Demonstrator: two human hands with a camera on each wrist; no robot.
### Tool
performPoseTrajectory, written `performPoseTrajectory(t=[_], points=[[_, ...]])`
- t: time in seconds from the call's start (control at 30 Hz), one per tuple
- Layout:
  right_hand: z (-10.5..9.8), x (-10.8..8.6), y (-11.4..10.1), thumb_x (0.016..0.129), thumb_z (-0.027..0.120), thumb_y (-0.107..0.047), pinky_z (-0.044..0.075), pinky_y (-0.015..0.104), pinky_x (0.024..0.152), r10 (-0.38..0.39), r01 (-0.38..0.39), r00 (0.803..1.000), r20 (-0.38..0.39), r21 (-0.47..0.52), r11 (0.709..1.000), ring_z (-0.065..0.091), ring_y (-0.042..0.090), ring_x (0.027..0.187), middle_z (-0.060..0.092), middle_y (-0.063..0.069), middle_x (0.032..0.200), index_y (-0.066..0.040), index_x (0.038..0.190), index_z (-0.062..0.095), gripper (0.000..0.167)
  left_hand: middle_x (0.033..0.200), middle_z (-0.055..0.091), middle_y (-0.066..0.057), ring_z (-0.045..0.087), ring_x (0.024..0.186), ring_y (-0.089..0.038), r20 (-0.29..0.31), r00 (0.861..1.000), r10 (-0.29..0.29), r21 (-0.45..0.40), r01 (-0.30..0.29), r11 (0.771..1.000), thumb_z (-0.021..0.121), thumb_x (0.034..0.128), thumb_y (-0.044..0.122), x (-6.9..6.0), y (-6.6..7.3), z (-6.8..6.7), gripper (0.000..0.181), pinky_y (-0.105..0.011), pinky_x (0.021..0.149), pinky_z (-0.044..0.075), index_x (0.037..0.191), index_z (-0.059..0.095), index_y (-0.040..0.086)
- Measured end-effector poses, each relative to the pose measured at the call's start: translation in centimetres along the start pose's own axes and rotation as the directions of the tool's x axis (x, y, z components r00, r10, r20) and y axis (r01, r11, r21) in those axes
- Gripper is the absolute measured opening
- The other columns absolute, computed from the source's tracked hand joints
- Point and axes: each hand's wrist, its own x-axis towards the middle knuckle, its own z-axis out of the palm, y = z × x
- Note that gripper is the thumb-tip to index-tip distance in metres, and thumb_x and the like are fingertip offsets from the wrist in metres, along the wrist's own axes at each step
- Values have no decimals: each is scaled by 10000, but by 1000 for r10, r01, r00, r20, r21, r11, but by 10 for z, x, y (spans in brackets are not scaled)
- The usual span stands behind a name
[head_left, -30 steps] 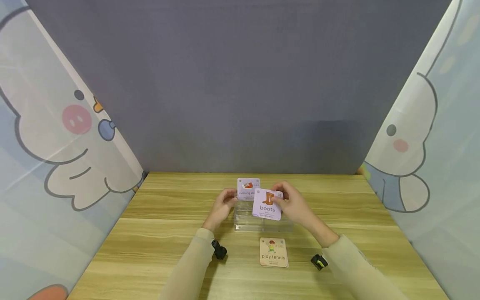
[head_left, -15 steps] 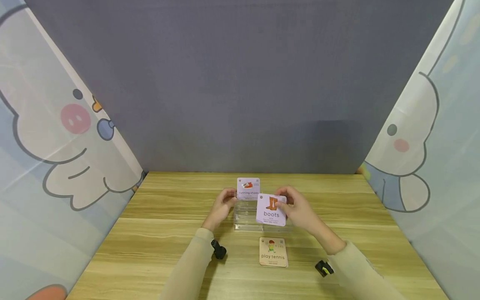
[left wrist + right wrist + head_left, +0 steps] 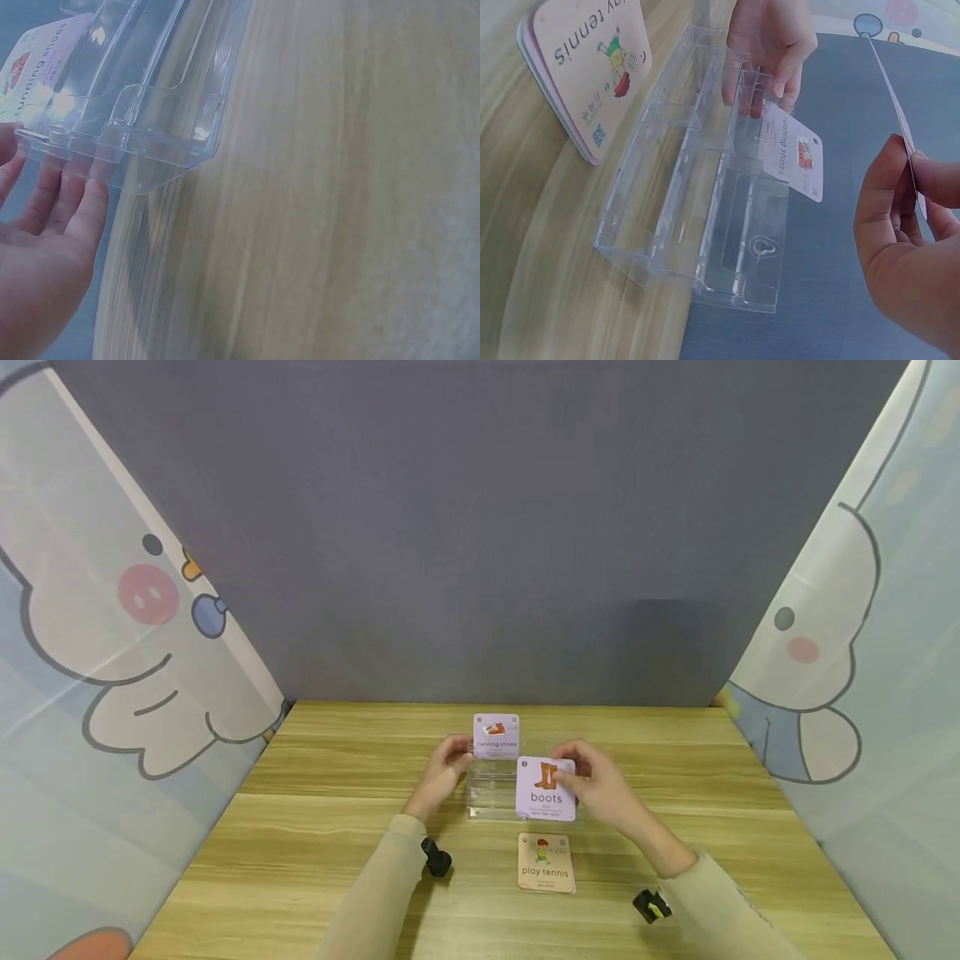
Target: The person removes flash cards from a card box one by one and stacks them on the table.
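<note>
1. Clear rack (image 3: 492,793): one sat on the table (image 3: 315,860), likely slippery; left hand (image 3: 442,777) pinched its end.
2. Card pile (image 3: 546,863): one lay nearer, layers too small to count.
3. Boots card (image 3: 543,802): right hand (image 3: 603,787) pinched one in the air; likely bendy, edges were best.
4. Running shoes card (image 3: 497,737): one stood in the rack.

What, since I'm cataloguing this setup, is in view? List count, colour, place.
Table: one, light wood, bottom of the head view
Backdrop: one, dark grey, behind the table
Cartoon curtains: two, pale blue and white, either side
Holder: one, clear, on the table
Running shoes card: one, lilac, holder's back left
Boots card: one, lilac, before the holder's right half
Card stack: one, cream "play tennis" on top, before the holder
Wrist cameras: two, black, beside the cuffs
Sleeves: two, cream, on the arms
Left grip: one, bare, holding the holder's left end
Right grip: one, bare, pinching the boots card
</note>
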Motion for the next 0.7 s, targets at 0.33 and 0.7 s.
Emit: performPoseTrajectory(t=[0.33,0.7], points=[[1,-7,8,947,637,62,586,322,619,52,-52,999,17,50,997,665,259,837,649,178,1059,18,1162,603,222,1259,589,-181,549,1152,-291,-7,1000,1,1,-1,1000,572,1000,-20,1,-5,1,310,-359,950,491,1309,558,-21],[4,-17,14,934,631,74,585,332,588,56,-60,997,62,62,996,673,250,801,662,180,1040,32,1158,591,232,1229,599,-161,550,1142,-289,-12,1000,2,-17,-3,1000,592,986,-13,1,-5,0,291,-369,963,466,1275,587,13]])
